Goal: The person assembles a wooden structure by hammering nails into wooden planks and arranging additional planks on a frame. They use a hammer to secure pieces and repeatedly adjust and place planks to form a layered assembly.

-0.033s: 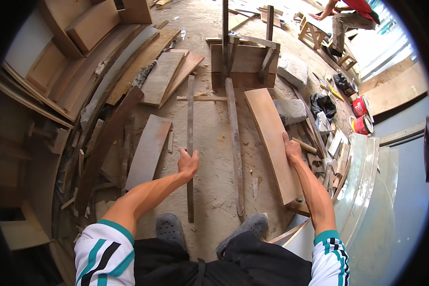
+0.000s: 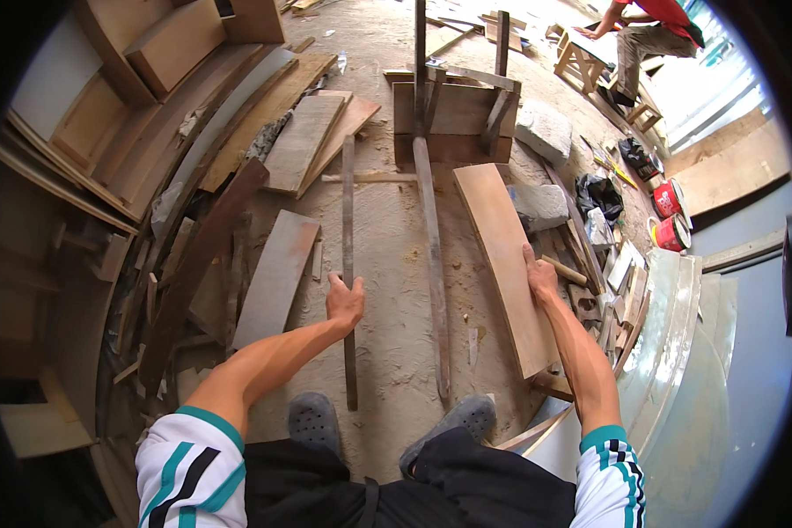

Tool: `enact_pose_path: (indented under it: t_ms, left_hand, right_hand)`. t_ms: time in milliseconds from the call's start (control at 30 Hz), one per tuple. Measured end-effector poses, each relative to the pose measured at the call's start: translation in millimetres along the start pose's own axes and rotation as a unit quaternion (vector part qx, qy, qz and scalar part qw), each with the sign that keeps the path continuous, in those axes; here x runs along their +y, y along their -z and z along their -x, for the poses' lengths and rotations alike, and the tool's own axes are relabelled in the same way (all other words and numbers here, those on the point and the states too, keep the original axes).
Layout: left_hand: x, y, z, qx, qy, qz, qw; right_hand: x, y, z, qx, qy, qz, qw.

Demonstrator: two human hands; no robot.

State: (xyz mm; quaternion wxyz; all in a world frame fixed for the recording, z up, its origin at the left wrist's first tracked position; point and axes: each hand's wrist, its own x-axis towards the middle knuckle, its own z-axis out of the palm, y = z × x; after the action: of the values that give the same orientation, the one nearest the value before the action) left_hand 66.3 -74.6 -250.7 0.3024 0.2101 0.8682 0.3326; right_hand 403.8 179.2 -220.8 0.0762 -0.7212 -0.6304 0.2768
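Observation:
My left hand (image 2: 345,299) is closed around a long, narrow wooden strip (image 2: 349,220) that points away from me. A short crosspiece (image 2: 378,178) spans from this strip's far part toward a second dark strip (image 2: 430,264); whether they are joined I cannot tell. My right hand (image 2: 542,275) grips the right edge of a wide, light brown wooden board (image 2: 502,264), thumb on its face and the other fingers partly hidden. Beyond the strips, a wooden stool-like piece (image 2: 453,110) rests tipped over with its legs sticking up.
A greyish board (image 2: 275,277) and stacked planks (image 2: 304,141) lie at left, beside wooden shelving (image 2: 106,97). White blocks (image 2: 542,130), red cans (image 2: 671,233), wood scraps (image 2: 629,295) and glass-like sheets (image 2: 669,334) line the right. A person in red (image 2: 642,44) sits far right.
The strip in my left hand and its crosspiece have shifted slightly left. My right hand and the board stay nearly the same.

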Motion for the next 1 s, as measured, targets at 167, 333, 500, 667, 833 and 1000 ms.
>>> enact_pose_path:
  t_ms: [167, 333, 500, 667, 833, 1000]
  left_hand:
    - [-20.0, 37.0, -19.1, 0.110, -0.091, 0.083, 0.986]
    - [16.2, 68.7, -68.0, 0.169, -0.071, 0.102, 0.978]
    - [9.1, 116.8, -177.3, 0.254, -0.078, 0.070, 0.962]
    - [42.2, 136.7, -219.4, 0.155, -0.035, 0.038, 0.986]
    - [66.2, 137.4, -248.1, 0.100, -0.018, -0.004, 0.995]
    - [50.9, 164.7, -326.7, 0.182, -0.115, -0.261, 0.941]
  right_hand:
    - [-13.0, -17.0, -4.0, -0.011, 0.017, 0.002, 1.000]
    - [0.5, -18.5, -11.3, -0.004, 0.027, 0.010, 1.000]
    - [-11.0, -46.6, 2.1, -0.047, 0.022, -0.008, 0.999]
    - [-2.2, -58.2, 18.9, -0.050, -0.005, -0.004, 0.999]
    - [-3.3, -59.4, 35.0, -0.062, -0.024, 0.004, 0.998]
    - [-9.1, -78.9, 45.7, -0.054, -0.021, 0.006, 0.998]
